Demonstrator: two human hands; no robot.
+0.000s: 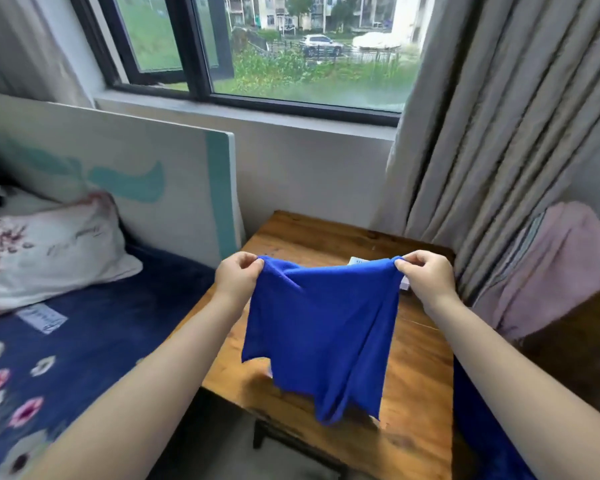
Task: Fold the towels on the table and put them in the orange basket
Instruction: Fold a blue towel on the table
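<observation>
A bright blue towel (pixel 323 327) hangs spread out in the air above the wooden table (pixel 420 375). My left hand (pixel 238 277) pinches its upper left corner. My right hand (pixel 426 277) pinches its upper right corner. The towel's lower edge droops in folds close to the tabletop. Behind the towel a small white object (pixel 357 262) lies on the table, mostly hidden. No orange basket is in view.
A bed with a dark blue flowered cover (pixel 94 327) and a pillow (pixel 45 251) lies left of the table. A grey curtain (pixel 499 133) hangs at the right, with a pink cloth (pixel 548 265) draped below it. A window (pixel 291 46) is behind.
</observation>
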